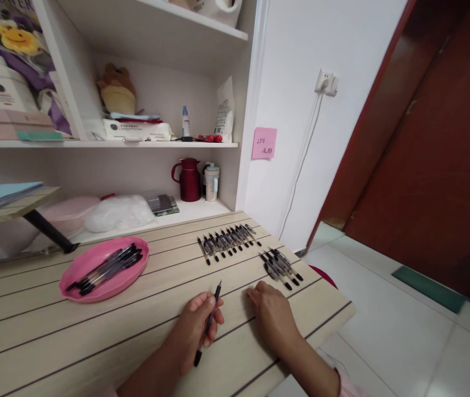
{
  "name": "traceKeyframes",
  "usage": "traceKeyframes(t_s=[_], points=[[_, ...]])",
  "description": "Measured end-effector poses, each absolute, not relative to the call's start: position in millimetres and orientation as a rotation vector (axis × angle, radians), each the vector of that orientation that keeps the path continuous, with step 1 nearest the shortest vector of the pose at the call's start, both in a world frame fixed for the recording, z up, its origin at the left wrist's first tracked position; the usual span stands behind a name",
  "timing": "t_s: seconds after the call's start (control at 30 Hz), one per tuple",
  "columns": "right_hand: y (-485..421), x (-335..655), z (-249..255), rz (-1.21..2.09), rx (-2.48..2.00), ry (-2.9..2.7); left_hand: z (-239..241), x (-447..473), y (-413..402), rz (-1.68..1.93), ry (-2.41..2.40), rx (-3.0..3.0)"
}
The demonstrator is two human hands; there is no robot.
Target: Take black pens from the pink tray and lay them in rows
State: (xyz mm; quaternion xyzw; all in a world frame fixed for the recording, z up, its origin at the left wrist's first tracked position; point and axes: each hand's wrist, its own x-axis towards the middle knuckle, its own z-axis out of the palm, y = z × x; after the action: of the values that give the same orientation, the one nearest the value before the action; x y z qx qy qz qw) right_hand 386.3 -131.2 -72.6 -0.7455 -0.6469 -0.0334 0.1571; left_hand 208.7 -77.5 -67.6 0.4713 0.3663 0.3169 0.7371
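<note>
My left hand [196, 331] is closed round a black pen [209, 321], tip pointing up and away, just above the wooden desk [94, 325]. My right hand [272, 314] lies palm down on the desk to its right, fingers loosely curled, holding nothing that I can see. Beyond my right hand lies a small group of black pens [281, 267]. Farther back a longer row of pens [227, 241] lies side by side. At the left a pink oval tray [129, 275] holds several more black pens.
Shelves behind the desk carry a red jug [187, 179], a small cup [211, 182], a white plastic bag [117, 212], boxes and bottles. A pink sticky note [263, 143] hangs on the white wall. The desk's right edge drops to a tiled floor; a red door stands at right.
</note>
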Motion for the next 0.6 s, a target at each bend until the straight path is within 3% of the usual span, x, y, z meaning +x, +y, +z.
traceKeyframes(t_s=[0.43, 0.6], points=[[-135, 398, -68, 0.177, -2.031, -1.735, -64, 209, -80, 0.716, 0.803, 1.008], [-134, 384, -68, 0.105, -2.131, -1.676, -65, 209, -80, 0.719, 0.801, 1.0]])
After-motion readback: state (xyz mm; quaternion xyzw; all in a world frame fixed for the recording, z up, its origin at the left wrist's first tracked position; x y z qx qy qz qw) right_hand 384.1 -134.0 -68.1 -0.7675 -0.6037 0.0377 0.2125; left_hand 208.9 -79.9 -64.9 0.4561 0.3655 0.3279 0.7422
